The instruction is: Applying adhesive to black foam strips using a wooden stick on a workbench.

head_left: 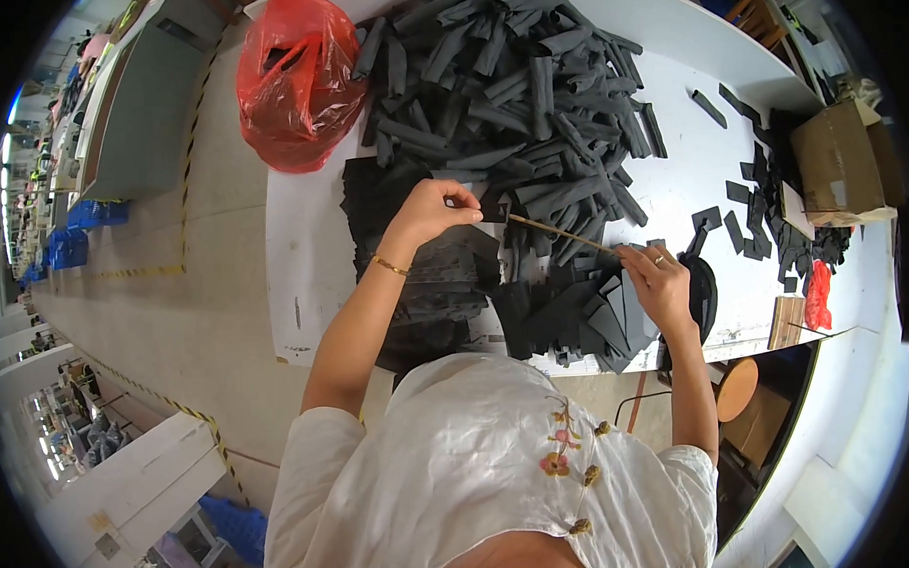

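My left hand point(434, 210) pinches a small black foam piece point(493, 212) above the white table point(293, 240). A thin wooden stick point(558, 233) runs from that piece to my right hand point(658, 277), which grips its other end. Below both hands lie flat black foam sheets point(444, 279) and folded pieces point(576, 315). A big heap of dark foam strips point(508, 82) fills the table behind the stick.
A red plastic bag point(292, 79) sits at the table's far left corner. A cardboard box point(839, 165) stands at the right, with scattered black offcuts point(767, 208) and a small red item point(817, 296) near it. A round wooden stool point(737, 389) is under the table edge.
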A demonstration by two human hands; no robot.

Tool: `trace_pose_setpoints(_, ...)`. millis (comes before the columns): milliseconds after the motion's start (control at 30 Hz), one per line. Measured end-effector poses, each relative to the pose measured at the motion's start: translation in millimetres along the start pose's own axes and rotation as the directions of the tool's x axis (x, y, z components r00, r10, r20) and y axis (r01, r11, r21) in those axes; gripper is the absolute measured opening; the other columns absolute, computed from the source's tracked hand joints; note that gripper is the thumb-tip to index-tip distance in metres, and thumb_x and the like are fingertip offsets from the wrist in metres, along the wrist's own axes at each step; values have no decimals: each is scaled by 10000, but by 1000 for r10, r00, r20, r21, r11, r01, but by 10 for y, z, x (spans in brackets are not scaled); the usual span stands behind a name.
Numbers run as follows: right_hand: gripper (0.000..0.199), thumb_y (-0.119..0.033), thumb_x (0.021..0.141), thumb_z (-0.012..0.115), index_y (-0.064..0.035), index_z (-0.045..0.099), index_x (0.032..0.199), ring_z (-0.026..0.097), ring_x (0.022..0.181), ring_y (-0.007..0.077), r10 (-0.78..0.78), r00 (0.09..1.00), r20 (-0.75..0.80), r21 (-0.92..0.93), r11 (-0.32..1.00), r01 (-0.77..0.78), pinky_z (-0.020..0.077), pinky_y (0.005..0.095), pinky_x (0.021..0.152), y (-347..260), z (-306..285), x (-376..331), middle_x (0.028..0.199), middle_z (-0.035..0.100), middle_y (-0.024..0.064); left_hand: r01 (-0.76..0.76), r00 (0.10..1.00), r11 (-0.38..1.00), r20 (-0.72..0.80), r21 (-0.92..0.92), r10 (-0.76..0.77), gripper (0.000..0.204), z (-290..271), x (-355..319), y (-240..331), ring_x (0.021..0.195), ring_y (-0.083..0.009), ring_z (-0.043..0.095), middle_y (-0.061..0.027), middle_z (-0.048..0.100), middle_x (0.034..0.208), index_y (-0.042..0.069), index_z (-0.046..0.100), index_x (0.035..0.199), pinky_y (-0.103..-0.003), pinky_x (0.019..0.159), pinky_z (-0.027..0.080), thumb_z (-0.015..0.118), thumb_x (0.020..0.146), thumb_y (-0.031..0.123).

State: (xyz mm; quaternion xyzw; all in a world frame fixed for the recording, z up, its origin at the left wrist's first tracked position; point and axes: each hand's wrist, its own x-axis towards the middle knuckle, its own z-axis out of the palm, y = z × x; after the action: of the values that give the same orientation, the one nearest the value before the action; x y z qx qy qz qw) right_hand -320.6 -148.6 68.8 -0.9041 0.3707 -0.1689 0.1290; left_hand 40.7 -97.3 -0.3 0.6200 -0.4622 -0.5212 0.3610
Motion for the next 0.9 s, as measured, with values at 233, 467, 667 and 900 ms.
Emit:
trace_pose_setpoints(233,186,-34,785,693,-61,706,968,582,631,200,-115,992,-56,-30,993,113,483,313,547,-205,-90,22,708,614,48,-52,998,999,-31,6,52,134,-2,-186,76,691,-107,590,-41,675,740,13,714,799,-261,671,475,762,697,84)
trace_pose_setpoints(467,181,-50,787,694,-83,711,964,593,638,200,-146,987,-67,-53,988,142,483,321,541,-292,-91,-26,682,599,44,-99,995,995,-25,2,99,137,-37,-311,69,718,-95,603,-30,664,782,-11,698,839,-233,680,487,758,742,65)
trace_pose_setpoints(667,297,-28,815,642,-76,651,1108,607,640,252,-108,994,34,104,989,104,495,335,563,-654,259,85,763,634,93,-408,908,880,8,245,419,123,411,-486,288,763,-197,631,-67,660,791,22,704,799,-309,699,493,736,728,117)
trace_pose_setpoints(900,299,37,860,526,24,589,1153,557,692,121,222,877,425,735,482,-478,470,273,634,-1090,931,-52,790,627,74,-495,480,809,-675,319,560,984,414,-1084,399,1261,-249,403,-144,292,1428,59,119,1459,-439,1034,372,796,754,171)
